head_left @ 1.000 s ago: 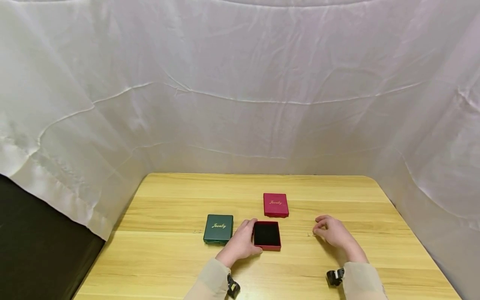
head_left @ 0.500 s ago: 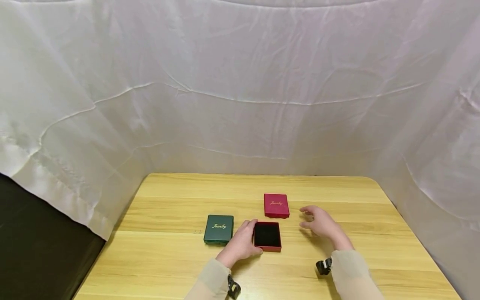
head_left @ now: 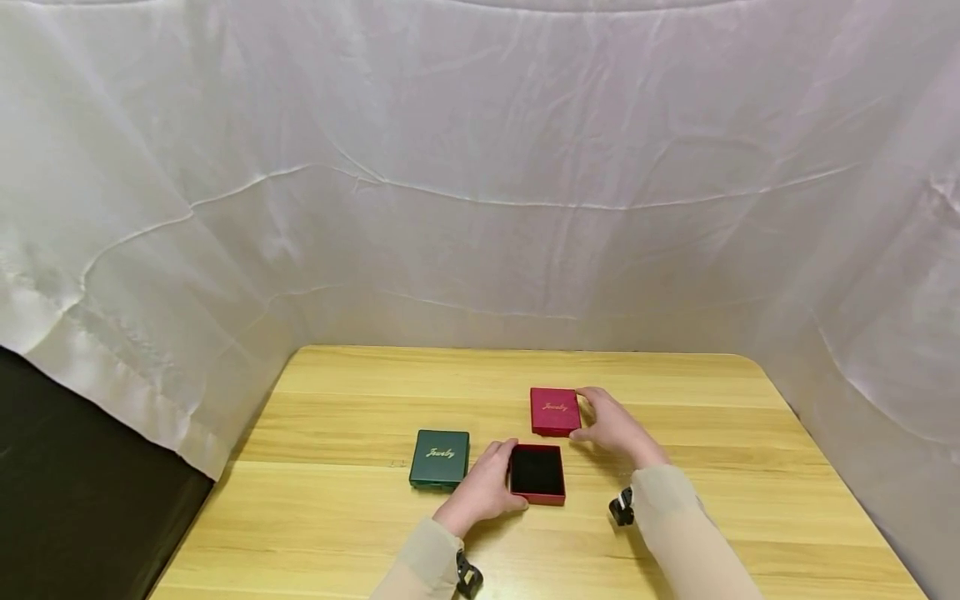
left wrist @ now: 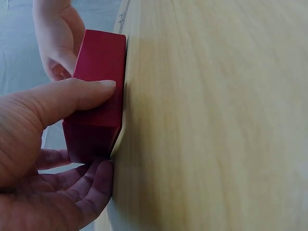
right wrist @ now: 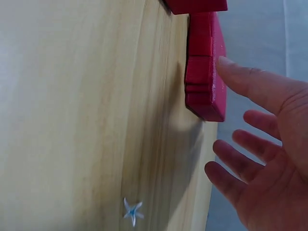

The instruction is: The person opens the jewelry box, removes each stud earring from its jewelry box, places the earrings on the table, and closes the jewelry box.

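Observation:
My left hand [head_left: 486,486] grips the red jewelry box base [head_left: 537,498], which sits with its black lining facing up. In the left wrist view the thumb lies along one wall of the base, and the fingers curl at the adjoining side. The matching red lid [head_left: 555,408], marked "Jewelry", lies top up just beyond the base. Beside the lid's right side is my right hand [head_left: 613,429], thumb and fingers spread apart. The right wrist view has the thumb tip at the lid's edge near a ribbon bow [right wrist: 199,70], with the other fingers clear of it.
A closed green jewelry box [head_left: 439,458] stands left of my left hand. Small thin pieces [head_left: 397,463] lie further left. A silvery star-shaped piece [right wrist: 132,211] rests on the wooden table [head_left: 360,533]. White cloth [head_left: 480,250] hangs around the back and sides.
My right hand has moved left and away from me, from the small piece on the table to the red lid's right side. The left hand has stayed on the box base.

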Demonstrator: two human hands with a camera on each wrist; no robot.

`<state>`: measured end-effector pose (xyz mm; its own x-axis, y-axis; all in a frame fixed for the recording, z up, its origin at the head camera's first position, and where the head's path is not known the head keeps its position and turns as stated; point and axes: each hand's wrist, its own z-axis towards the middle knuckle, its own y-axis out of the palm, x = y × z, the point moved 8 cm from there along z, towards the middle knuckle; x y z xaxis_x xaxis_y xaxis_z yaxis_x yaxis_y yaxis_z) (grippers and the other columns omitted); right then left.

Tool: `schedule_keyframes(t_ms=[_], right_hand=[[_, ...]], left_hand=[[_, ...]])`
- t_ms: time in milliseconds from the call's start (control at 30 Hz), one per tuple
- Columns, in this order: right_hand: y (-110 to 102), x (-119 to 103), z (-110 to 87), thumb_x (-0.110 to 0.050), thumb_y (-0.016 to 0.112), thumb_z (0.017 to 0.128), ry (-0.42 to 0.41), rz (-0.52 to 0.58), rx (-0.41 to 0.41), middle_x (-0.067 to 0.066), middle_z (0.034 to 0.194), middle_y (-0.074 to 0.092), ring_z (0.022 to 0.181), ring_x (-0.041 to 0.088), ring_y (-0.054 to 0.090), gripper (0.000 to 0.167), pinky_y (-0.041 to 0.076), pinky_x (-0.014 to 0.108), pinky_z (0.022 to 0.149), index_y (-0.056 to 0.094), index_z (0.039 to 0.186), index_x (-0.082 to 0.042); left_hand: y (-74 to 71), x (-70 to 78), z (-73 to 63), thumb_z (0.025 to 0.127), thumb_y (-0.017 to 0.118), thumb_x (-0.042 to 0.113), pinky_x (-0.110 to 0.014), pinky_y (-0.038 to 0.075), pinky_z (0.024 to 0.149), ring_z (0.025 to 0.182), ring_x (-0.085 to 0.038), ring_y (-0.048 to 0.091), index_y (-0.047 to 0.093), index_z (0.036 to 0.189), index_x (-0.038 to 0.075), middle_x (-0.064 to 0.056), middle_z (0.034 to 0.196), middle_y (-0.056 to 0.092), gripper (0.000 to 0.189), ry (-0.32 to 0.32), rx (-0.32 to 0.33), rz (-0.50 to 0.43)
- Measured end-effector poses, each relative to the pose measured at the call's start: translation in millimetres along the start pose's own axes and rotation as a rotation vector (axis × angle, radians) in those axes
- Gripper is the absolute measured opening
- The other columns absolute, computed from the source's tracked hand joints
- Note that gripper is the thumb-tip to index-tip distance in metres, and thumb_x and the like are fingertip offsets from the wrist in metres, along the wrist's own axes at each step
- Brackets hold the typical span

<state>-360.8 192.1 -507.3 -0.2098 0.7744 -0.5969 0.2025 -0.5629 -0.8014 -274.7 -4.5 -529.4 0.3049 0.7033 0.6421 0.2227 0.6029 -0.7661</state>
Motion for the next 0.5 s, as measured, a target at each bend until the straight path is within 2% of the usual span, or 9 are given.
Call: schedule_keyframes(t_ms=[267,500], right_hand=[[7,1,12.1,-0.021,0.086,0.075,0.018,-0.012,-0.035,0.030,0.152,0.028,0.138,0.047,0.026,0.098,0.024,0.059,0.110,0.028,0.150,0.007],[14,5,20.5,-0.022,0.089,0.072,0.007,-0.010,-0.048,0.031,0.151,0.029,0.138,0.047,0.028,0.105,0.025,0.058,0.111,0.025,0.149,0.009]], left_hand=[[-0.2,1.7,-0.4,0.068,0.091,0.019,-0.043,0.046,0.098,0.113,-0.029,0.055,0.039,0.145,-0.004,-0.018,0.131,0.051,0.096,-0.009,-0.006,-0.009],[-0.7,1.2,-1.2,0.068,0.091,0.019,-0.045,0.045,0.099,0.115,-0.030,0.053,0.038,0.146,-0.003,-0.019,0.132,0.051,0.097,-0.014,-0.014,-0.027]])
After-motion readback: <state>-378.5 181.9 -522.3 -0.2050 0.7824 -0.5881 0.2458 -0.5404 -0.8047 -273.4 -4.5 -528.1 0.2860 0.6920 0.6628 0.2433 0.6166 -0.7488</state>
